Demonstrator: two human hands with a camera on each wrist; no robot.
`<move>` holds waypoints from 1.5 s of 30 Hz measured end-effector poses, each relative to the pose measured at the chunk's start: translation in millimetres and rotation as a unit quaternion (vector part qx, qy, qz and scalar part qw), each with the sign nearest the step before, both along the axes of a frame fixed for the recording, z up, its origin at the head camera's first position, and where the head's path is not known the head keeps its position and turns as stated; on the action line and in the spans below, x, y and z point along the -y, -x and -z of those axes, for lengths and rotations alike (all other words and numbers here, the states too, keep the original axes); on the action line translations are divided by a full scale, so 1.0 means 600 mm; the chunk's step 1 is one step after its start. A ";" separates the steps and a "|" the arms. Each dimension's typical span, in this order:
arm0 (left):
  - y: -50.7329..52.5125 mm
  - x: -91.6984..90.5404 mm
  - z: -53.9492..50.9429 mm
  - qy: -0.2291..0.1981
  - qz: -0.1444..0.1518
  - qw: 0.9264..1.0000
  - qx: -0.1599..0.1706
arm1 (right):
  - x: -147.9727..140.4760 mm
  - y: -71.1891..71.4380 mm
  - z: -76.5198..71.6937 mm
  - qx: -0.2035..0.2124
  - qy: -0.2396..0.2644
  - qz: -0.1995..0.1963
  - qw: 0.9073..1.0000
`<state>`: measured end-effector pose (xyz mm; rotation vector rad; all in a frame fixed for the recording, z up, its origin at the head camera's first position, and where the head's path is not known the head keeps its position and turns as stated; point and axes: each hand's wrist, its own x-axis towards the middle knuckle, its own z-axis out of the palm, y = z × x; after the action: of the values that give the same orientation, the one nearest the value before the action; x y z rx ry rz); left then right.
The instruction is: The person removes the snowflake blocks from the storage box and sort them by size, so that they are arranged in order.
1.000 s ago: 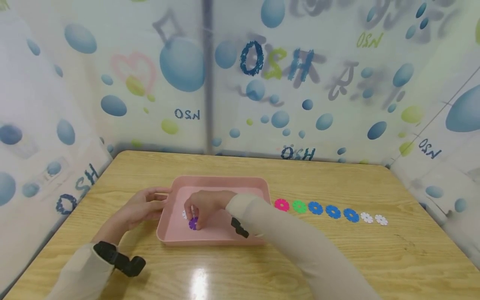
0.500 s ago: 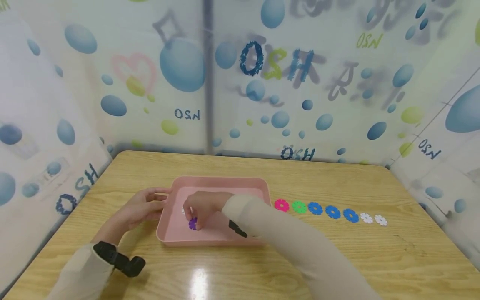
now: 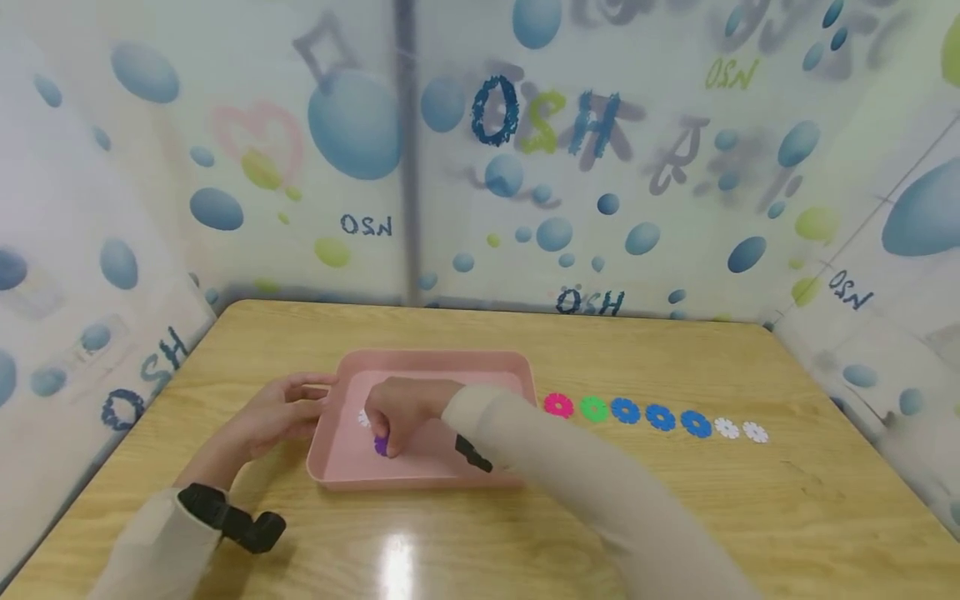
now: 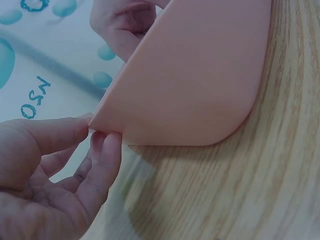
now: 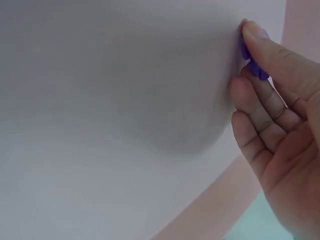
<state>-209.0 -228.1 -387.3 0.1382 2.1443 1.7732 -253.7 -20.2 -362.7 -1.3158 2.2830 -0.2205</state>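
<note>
A pink plastic tray (image 3: 420,485) lies on the wooden table in the head view. My left hand (image 3: 279,418) pinches its left rim, thumb above and fingers beneath, as the left wrist view shows on the tray's outer wall (image 4: 195,75). Inside the tray, my right hand (image 3: 402,411) reaches down toward the left end. Between its thumb and fingers it pinches a purple snowflake disc (image 3: 381,446), slotted round the edge; the right wrist view has this purple piece (image 5: 258,71) tilted up at the fingertips. A white snowflake disc (image 3: 363,418) lies beside the right hand, partly hidden.
Right of the tray runs a row of snowflake discs: a pink one (image 3: 558,406), a green one (image 3: 594,409), blue ones (image 3: 661,417) and small white ones (image 3: 726,428). A patterned curtain (image 3: 480,208) stands behind the wooden table (image 3: 637,350).
The right thumb and fingers have closed on the purple disc, which was lying flat on the tray floor and now tilts up. The left hand keeps its place; the head view has shifted slightly.
</note>
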 end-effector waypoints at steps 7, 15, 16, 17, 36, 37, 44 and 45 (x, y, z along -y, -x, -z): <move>-0.001 0.000 -0.003 -0.001 0.002 1.000 -0.001 | -0.007 -0.005 -0.011 0.024 0.032 0.001 0.999; 0.000 -0.003 -0.005 0.012 -0.001 1.000 0.001 | -0.021 -0.015 -0.017 0.051 0.036 0.015 0.998; 0.000 -0.003 -0.005 0.012 -0.001 1.000 0.001 | -0.025 -0.016 -0.017 0.052 0.038 0.018 0.998; 0.000 -0.003 -0.005 0.012 -0.002 1.000 0.001 | -0.029 -0.016 -0.018 0.049 0.040 0.022 0.998; 0.002 -0.002 -0.001 0.021 -0.008 1.000 0.008 | -0.157 0.005 -0.060 0.059 0.131 0.132 0.981; 0.003 -0.002 -0.002 0.021 -0.008 1.000 0.008 | -0.167 0.007 -0.059 0.056 0.137 0.141 0.979; 0.001 -0.005 -0.007 0.034 -0.008 0.999 0.007 | -0.252 0.012 -0.065 0.025 0.176 0.180 0.967; 0.002 -0.005 -0.008 0.038 -0.008 0.999 0.007 | -0.265 0.012 -0.066 0.025 0.183 0.188 0.965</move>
<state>-210.1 -225.0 -382.8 0.0890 2.2055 1.6939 -260.9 139.1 -323.0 -1.0050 2.5137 -0.8297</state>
